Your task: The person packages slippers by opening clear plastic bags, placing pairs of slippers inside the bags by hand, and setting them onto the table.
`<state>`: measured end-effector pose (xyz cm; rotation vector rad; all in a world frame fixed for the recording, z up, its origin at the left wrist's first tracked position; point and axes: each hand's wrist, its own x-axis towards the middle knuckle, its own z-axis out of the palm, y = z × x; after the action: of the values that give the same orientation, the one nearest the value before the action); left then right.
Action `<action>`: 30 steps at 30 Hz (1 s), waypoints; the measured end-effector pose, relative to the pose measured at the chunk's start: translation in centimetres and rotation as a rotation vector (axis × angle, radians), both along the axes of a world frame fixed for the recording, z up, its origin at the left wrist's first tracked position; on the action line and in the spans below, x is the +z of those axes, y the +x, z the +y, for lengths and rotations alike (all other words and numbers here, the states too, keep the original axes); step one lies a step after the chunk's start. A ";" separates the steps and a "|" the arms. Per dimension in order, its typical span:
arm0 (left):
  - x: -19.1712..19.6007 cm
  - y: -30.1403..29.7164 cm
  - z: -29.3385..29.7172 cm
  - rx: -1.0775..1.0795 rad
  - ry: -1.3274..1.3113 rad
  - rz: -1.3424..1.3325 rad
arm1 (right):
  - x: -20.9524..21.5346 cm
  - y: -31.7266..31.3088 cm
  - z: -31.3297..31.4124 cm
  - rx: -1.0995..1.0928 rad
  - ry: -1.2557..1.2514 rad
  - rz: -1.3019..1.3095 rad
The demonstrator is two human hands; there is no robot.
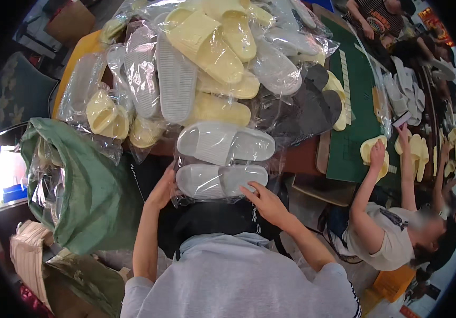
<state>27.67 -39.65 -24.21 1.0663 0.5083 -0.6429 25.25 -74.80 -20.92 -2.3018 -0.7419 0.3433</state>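
A clear plastic bag holding a pair of light grey slippers (206,180) lies crosswise in front of me, one slipper above the other. My left hand (161,189) grips the bag's left edge, its fingertips partly hidden by the plastic. At the lower right end, my right hand (270,205) holds the bag, with fingertips pressed on the nearer slipper and the rest of the fingers hard to see. Just beyond lies a heap of bagged slippers: yellow ones (206,45), ribbed grey ones (176,79) and dark grey ones (312,108).
A green sack (95,196) with plastic-wrapped contents stands at my left, beside a chair (21,93). Rightward, a green-topped table (347,153) carries more slippers. A co-worker in a pale shirt (379,238) handles a yellow slipper (372,150) there; other people sit farther along.
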 end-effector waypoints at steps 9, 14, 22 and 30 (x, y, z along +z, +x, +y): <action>-5.2 0.7 -0.8 0.076 0.278 -0.215 | -2.0 -5.9 -6.0 -0.250 -0.119 -0.008; -4.5 0.6 0.2 -0.007 0.247 -0.296 | -0.3 -1.7 -5.3 -0.798 0.272 0.163; -6.7 -0.3 -0.7 0.038 0.412 -0.441 | -7.7 5.5 -0.9 -0.952 0.724 0.347; -7.9 -1.4 -0.5 0.118 0.518 -0.409 | -8.0 5.7 -1.3 -0.778 0.633 0.222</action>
<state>26.23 -40.19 -32.15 1.5987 0.3808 -0.1729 30.94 -76.05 -28.92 -1.7283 0.1759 -0.0107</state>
